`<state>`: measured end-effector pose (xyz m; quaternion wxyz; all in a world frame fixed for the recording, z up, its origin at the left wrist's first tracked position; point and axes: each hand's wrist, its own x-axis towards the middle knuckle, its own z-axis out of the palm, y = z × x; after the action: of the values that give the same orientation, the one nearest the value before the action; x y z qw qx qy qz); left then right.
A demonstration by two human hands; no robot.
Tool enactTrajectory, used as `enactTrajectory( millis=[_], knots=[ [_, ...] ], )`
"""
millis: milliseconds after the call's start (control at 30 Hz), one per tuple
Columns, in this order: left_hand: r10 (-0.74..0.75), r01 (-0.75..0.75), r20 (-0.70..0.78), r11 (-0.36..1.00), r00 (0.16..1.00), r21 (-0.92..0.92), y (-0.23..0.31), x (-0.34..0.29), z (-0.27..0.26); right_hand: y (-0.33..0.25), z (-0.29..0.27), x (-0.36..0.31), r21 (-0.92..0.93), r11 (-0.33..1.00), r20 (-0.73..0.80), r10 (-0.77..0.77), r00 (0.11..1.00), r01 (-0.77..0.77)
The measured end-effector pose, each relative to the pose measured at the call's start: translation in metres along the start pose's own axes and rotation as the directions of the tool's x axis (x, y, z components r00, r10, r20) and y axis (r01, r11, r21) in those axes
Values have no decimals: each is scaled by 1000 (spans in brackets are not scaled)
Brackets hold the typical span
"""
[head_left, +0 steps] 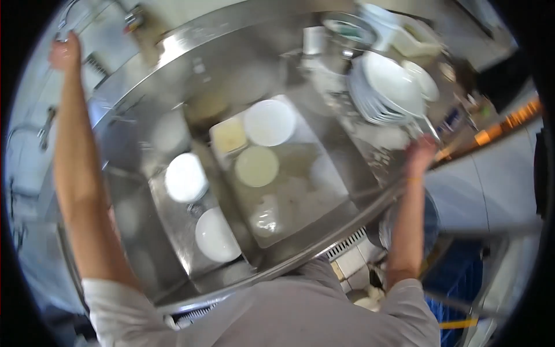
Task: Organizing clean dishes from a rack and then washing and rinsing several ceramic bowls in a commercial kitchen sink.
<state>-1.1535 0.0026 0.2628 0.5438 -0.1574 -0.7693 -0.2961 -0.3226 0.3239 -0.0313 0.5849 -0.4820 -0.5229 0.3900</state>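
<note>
My left arm stretches far out, and my left hand (pixel 65 52) is raised at the curved metal tap spout (pixel 62 22). Its fingers are blurred, so I cannot tell whether they grip the spout. Over at the right, my right hand (pixel 422 153) closes around the end of a pale, handle-like bar (pixel 426 128) beside a stack of white bowls (pixel 370 95). A larger white bowl (pixel 393 81) lies tilted on that stack. Below, a white round bowl (pixel 270 122), a yellowish square dish (pixel 229 136) and a pale round dish (pixel 257 166) sit in the sink basin's water.
A metal divider (pixel 217 185) separates the basins; two white bowls, one upper (pixel 186 177) and one lower (pixel 218 236), lie left of it. A steel pot (pixel 347 37) and white containers (pixel 416 37) crowd the right counter. A blue crate (pixel 459 280) stands below right.
</note>
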Motion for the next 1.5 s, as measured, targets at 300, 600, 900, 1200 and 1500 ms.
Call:
enactTrajectory(
  millis=[300, 600, 900, 1200, 1500],
  knots=[
    [-52, 333, 415, 691, 908, -642, 48, -33, -67, -18, 25, 180, -474, 777, 417, 612, 672, -414],
    [-1, 254, 633, 916, 774, -310, 114, 42, -122, 11, 40, 195, -366, 777, 588, 620, 520, -513],
    [104, 233, 553, 832, 827, -504, 197, 18, -170, -26, 39, 151, -187, 764, 534, 607, 589, -617],
    [380, 112, 445, 646, 811, -755, 203, 15, -118, -111, 97, 85, 21, 890, 568, 365, 737, -456],
    [703, -226, 268, 525, 659, -821, 272, -315, -151, -43, 225, -40, 67, 839, 858, 228, 460, -540]
  ],
)
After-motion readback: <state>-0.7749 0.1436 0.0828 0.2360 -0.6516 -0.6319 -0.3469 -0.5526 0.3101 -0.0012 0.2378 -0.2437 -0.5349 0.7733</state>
